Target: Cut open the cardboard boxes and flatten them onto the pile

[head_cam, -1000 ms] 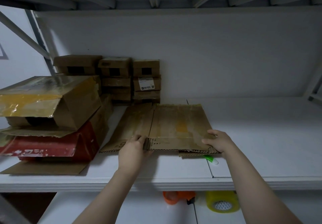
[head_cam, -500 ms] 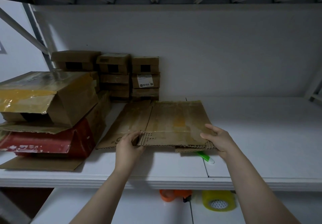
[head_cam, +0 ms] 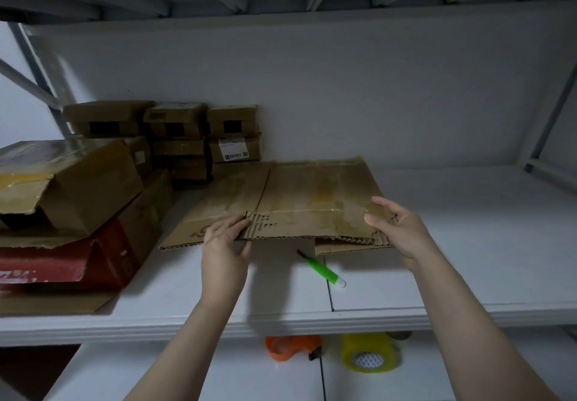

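Observation:
A flattened brown cardboard box [head_cam: 299, 200] lies across the middle of the white shelf [head_cam: 281, 313], its near edge raised off the surface. My left hand [head_cam: 223, 244] grips the near-left corner of that edge. My right hand [head_cam: 396, 229] holds the near-right corner, thumb on top. A green cutter [head_cam: 321, 271] lies on the shelf just in front of and below the raised edge. On the left, a taped brown box [head_cam: 71, 182] sits on a red box [head_cam: 62, 263] and flat cardboard. Several small sealed boxes [head_cam: 175, 138] are stacked at the back.
The shelf stretches bare to the right up to a metal upright [head_cam: 549, 119]. On the lower shelf sit an orange tape dispenser [head_cam: 292, 346] and a yellow tape roll [head_cam: 367, 352]. The upper shelf's underside hangs close above.
Both hands have lifted the near edge of the flattened box, uncovering more of the green cutter beneath it. The view has shifted slightly.

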